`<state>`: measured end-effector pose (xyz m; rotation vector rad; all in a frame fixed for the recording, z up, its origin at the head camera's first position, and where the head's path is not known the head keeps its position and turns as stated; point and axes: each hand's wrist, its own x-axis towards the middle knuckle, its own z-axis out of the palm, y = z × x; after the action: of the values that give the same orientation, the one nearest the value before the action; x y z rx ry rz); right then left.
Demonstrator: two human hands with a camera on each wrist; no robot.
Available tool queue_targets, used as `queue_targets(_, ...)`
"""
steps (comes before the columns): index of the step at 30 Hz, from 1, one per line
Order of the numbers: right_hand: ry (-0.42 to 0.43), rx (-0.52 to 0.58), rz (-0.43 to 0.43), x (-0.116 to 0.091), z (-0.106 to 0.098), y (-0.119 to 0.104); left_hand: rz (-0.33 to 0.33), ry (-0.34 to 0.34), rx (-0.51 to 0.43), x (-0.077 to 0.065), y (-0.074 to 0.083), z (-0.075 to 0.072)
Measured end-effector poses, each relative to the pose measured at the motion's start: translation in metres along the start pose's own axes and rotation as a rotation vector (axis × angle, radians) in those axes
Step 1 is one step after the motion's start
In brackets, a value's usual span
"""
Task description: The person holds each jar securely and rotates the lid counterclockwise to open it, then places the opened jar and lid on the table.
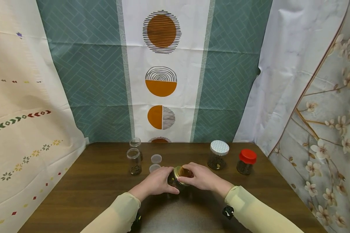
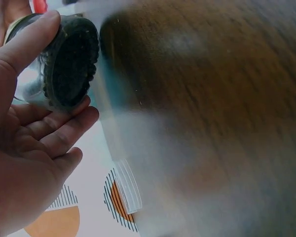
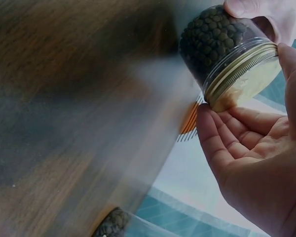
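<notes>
Held between both hands over the middle of the table is a clear jar (image 3: 212, 39) filled with dark, lentil-like pieces. The jar leans, its gold lid (image 3: 251, 74) towards the right hand. The left hand (image 1: 157, 182) grips the jar's body, thumb on one side and fingers on the other. Around the lid's rim curl the thumb and fingertips of the right hand (image 1: 202, 176). In the left wrist view, the jar's dark base (image 2: 71, 59) faces the wooden tabletop. The lid sits on the jar's mouth.
Left of the hands stand two clear lidless jars (image 1: 134, 161), the nearer partly filled with dark pieces. Two small translucent lids (image 1: 156, 158) lie behind the left hand. At the right are a jar with a white patterned lid (image 1: 219, 147) and a red-lidded jar (image 1: 247, 156).
</notes>
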<state>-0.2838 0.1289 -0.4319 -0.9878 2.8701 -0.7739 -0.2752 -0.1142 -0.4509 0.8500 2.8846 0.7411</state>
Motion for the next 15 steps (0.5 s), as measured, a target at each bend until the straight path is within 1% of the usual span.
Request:
queue_targets(4, -0.007, 0.019, -0.009, -0.0009, -0.0001, 0.0009, -0.002, -0.001, -0.001, 0.0005, -0.0009, 0.0005)
queue_targets(11, -0.055, 0.011, -0.089, -0.0011, -0.0023, 0.0029, 0.055, -0.003, 0.017, -0.0009, -0.0059, -0.0008)
queue_targets(15, -0.091, 0.043, -0.117, -0.001, -0.0054, 0.0047, 0.084, -0.01, 0.02, -0.0015, -0.0058, -0.0022)
